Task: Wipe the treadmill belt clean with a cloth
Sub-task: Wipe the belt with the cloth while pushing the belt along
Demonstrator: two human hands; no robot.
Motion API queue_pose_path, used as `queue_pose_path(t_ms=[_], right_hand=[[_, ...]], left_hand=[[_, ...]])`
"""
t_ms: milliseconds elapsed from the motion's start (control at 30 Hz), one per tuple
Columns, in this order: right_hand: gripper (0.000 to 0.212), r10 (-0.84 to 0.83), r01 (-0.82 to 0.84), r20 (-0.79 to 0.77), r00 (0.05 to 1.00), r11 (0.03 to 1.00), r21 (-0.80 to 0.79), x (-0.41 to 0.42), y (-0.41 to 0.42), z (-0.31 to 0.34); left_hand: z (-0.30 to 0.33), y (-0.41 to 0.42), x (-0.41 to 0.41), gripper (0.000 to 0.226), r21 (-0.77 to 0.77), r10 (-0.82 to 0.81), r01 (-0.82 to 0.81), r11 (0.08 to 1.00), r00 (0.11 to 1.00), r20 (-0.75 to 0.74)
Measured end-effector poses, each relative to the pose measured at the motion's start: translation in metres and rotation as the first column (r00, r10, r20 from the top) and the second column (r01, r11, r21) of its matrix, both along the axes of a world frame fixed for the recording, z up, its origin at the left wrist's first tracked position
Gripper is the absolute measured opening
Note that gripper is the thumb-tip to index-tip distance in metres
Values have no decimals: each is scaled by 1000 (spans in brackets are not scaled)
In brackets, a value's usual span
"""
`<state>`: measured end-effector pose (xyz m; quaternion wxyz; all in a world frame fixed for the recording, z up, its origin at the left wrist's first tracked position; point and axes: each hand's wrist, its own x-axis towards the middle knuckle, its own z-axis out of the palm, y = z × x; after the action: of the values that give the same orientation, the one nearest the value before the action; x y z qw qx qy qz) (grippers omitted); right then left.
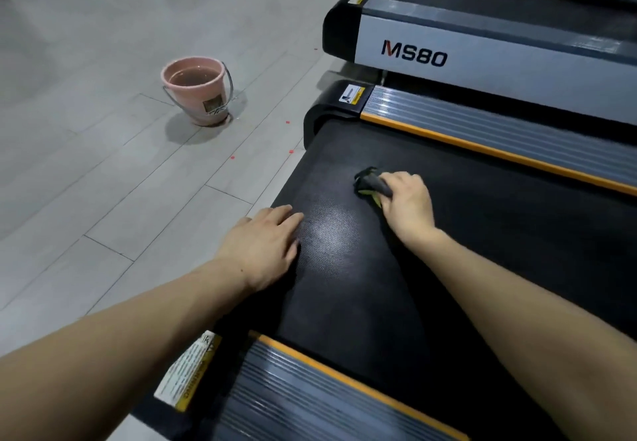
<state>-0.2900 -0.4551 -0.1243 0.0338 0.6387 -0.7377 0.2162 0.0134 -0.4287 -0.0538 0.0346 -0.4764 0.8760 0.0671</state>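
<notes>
Head view shows the right hand (406, 204) gripping a bunched dark grey-green cloth (370, 184) on the black textured treadmill belt (482, 234), left hand (265, 244) flat beside it, pink plastic bucket (198, 91) holding water on the grey floor (86, 165).

The right hand (408, 201) grips a bunched dark cloth (370, 184) against the black belt (344, 302), its fingers curled round it. The left hand (262, 246) lies flat at the belt's left end, fingers straight. A pink bucket (198, 96) holding water stands on the grey floor (86, 165), far left. A second treadmill (482, 58), marked MS80, stands beyond.
</notes>
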Motion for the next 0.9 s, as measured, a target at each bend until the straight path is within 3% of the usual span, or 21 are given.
queue_pose_path(t_ms=[67, 167, 267, 333, 400, 467, 533, 600, 733, 833, 900], right_hand=[[27, 82, -80, 34, 996, 996, -48, 28, 34, -2], [29, 380, -376, 113, 918, 925, -53, 63, 103, -1], [29, 573, -572, 28, 819, 819, -37, 53, 120, 1], [30, 501, -502, -42, 865, 863, -53, 28, 93, 0], [28, 269, -270, -28, 963, 961, -52, 8, 64, 5], [25, 71, -71, 26, 997, 997, 15, 3, 51, 10], [26, 8, -9, 45, 999, 999, 44, 17, 55, 11], [29, 83, -86, 64, 994, 995, 41, 36, 74, 10], [26, 424, -425, 73, 903, 905, 4, 67, 125, 0], [29, 471, -469, -1, 882, 878, -95, 62, 119, -6], [30, 412, -418, -76, 908, 904, -88, 43, 85, -10]], left_hand=[[10, 9, 0, 51, 24, 51, -50, 998, 997, -50], [31, 17, 1, 51, 24, 95, -94, 995, 993, -75], [54, 26, 10, 49, -59, 77, -77, 995, 997, 3], [67, 34, 20, 47, -108, 10, -4, 994, 998, 59], [78, 43, 25, 46, -122, -6, 17, 992, 996, 89], [83, 53, 21, 47, -112, 56, -46, 993, 995, 86], [82, 64, 11, 48, -90, 111, -102, 991, 988, 108], [78, 70, 3, 50, -73, 130, -122, 990, 985, 111], [69, 66, 4, 50, -59, 109, -103, 993, 990, 95], [63, 58, 9, 47, -63, 82, -76, 995, 990, 114], [58, 60, 16, 43, -78, 41, -29, 997, 986, 163]])
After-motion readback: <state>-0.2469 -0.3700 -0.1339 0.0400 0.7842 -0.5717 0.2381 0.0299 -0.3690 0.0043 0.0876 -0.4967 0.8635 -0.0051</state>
